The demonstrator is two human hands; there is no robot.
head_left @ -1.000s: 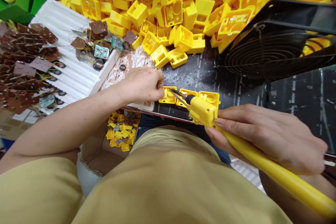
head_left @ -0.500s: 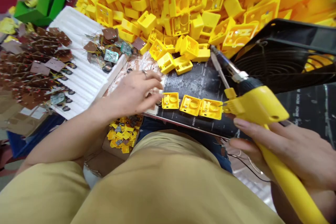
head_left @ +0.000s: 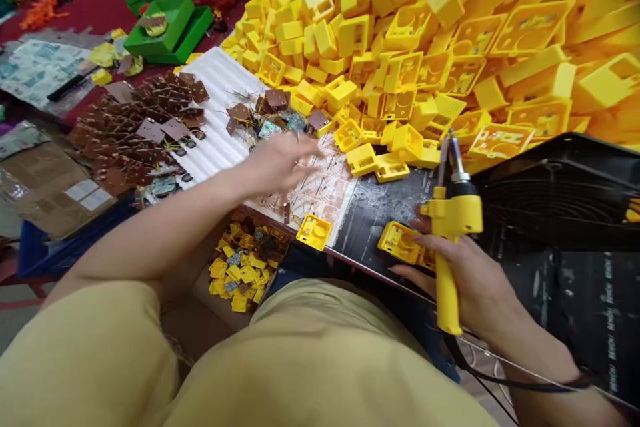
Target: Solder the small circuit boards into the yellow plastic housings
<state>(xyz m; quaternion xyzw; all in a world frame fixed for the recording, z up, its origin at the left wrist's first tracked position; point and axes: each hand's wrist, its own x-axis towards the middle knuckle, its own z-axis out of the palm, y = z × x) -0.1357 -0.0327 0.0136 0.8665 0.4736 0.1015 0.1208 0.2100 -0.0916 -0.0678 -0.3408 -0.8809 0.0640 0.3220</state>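
My right hand [head_left: 477,280] holds the soldering gun [head_left: 454,217] by a yellow case [head_left: 399,242] near the surface's [head_left: 363,232] front edge; my left hand [head_left: 280,163] hovers, fingers apart. Finished ones I can't tell; the far-edge heap [head_left: 443,3] seems left.

The worktop [head_left: 565,337] is black and scuffed, printed with white lettering, and catches pale glints of light. Beyond, at upper left, spreads a dark red surface [head_left: 110,13], while greyish floor [head_left: 20,330] shows at the left edge.
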